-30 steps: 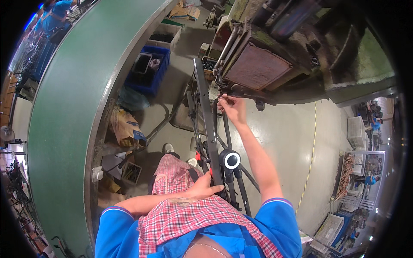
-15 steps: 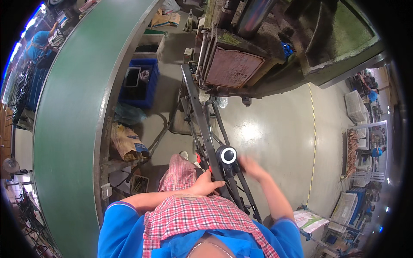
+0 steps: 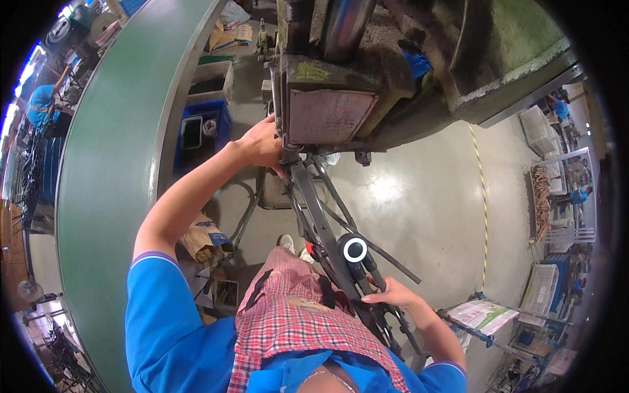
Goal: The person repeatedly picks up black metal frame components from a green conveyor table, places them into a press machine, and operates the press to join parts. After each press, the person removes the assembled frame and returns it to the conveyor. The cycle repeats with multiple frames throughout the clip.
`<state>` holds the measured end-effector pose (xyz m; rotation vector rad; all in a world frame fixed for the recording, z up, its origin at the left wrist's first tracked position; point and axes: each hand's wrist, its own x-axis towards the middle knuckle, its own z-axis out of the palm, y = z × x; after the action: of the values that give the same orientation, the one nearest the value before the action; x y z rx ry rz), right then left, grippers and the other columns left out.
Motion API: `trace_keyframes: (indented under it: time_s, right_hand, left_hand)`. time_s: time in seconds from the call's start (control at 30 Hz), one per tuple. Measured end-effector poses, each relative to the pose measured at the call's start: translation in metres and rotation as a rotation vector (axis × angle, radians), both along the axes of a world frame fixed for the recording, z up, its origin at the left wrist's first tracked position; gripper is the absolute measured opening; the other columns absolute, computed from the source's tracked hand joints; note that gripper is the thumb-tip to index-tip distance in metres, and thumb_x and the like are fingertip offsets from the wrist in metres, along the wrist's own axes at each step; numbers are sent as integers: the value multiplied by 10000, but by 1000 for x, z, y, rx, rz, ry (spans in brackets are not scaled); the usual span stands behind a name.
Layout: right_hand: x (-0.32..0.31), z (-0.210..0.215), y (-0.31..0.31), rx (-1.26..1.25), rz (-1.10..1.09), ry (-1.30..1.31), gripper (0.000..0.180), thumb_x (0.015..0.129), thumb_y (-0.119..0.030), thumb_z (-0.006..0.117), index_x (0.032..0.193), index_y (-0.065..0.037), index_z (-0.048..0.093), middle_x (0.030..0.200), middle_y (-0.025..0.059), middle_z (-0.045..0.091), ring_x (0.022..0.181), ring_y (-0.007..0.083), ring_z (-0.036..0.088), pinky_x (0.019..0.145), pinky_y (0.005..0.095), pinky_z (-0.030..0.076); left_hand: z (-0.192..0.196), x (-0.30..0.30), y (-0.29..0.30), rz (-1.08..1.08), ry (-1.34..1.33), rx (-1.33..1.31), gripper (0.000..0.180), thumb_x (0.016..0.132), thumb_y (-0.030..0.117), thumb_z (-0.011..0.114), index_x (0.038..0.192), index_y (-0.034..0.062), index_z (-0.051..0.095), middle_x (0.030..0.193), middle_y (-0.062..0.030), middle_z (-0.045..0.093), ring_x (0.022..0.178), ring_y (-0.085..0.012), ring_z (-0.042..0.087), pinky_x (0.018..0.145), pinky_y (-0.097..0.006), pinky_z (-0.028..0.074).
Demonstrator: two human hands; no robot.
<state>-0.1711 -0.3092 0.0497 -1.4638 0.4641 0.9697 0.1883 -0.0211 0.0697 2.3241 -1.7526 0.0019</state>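
A long black metal frame (image 3: 321, 226) of bars and thin tubes slants from beneath the machine down to my apron. A round black part with a white ring (image 3: 354, 249) sits on its right side, and a small red piece (image 3: 310, 249) shows on its left. My left hand (image 3: 262, 144) is closed around the frame's upper end, beside the machine; its fingertips are partly hidden there. Lower down, my right hand (image 3: 398, 293) grips the frame just below the ringed part, thumb on the near side. Some of its fingers are out of sight behind the tubes.
A heavy, grimy machine (image 3: 386, 98) with a reddish plate overhangs the frame. Along the left runs a green-topped table (image 3: 118, 137). Beside it on the floor stand a blue crate (image 3: 226, 124) and a paper sack (image 3: 204, 237). Yellow-black tape (image 3: 481, 190) marks the floor at right.
My left hand has moved from the frame's lower part up to its top end by the machine. My right hand, blurred before, now grips the frame lower down. The frame's upper end now sits lower, at the machine.
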Motion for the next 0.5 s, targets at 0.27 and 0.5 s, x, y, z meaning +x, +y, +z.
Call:
trace_keyframes:
  time_s: [0.27,0.5]
  right_hand:
    - [12,-4,-27,-104,57,178,559,682,-238,794,1110,30,555,769,47,632,699,111,611,600,225,444]
    - [21,6,-30,-127,-14,241,541,654,-274,802,1072,-3,590,776,26,611,652,92,568,549,221,409]
  left_hand:
    - [-35,30,-17,-38,288,62,832,518,563,776,1208,154,557,1238,-107,512,1209,-297,385,1068,-438,200]
    - [-35,22,-21,4,320,87,914,472,592,778,1232,140,548,1342,-151,421,1284,-335,291,1094,-436,163]
